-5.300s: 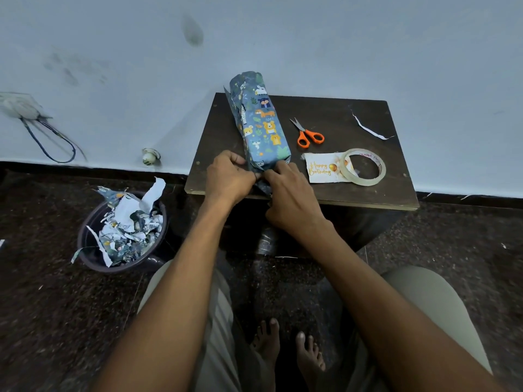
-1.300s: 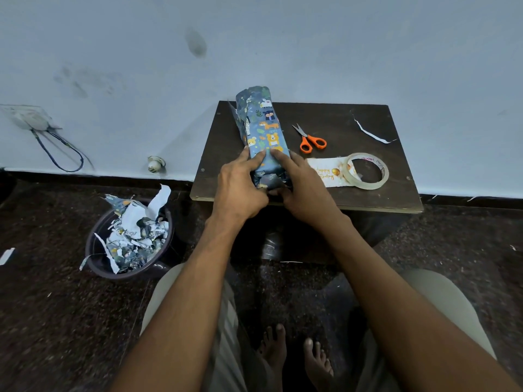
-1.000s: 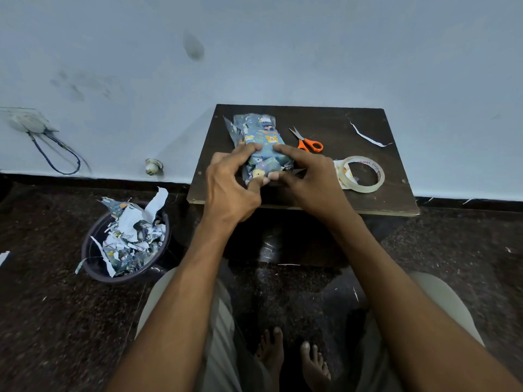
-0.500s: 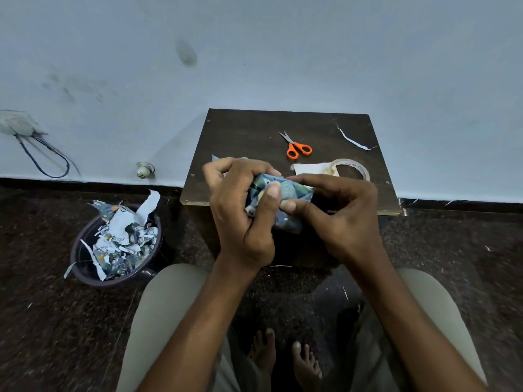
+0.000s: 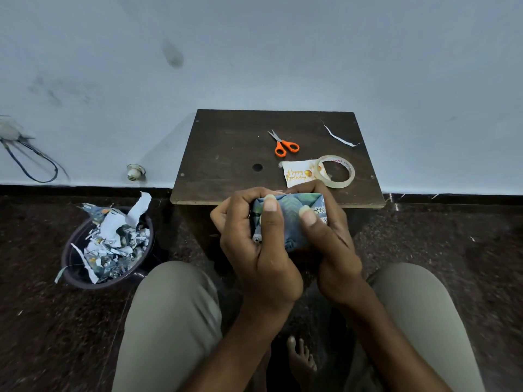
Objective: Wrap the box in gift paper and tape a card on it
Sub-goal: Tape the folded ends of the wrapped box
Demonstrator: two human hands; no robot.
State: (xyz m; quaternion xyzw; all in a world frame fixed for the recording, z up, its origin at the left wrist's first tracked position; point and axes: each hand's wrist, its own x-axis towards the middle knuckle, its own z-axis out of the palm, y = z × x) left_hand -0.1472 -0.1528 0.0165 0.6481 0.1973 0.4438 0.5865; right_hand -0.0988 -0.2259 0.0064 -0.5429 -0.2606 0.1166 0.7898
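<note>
Both hands — left hand (image 5: 254, 244), right hand (image 5: 331, 239) — grip the wrapped box (image 5: 291, 219), thumbs pressing its end fold; next, I'd judge, the tape roll (image 5: 335, 171).

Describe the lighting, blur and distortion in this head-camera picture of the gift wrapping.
Head view: dim, bluish, even light with no glare; wide-angle bend bows the skirting and stretches the knees; edges smear, while the box, card, tape and scissors stay fairly sharp.
</note>
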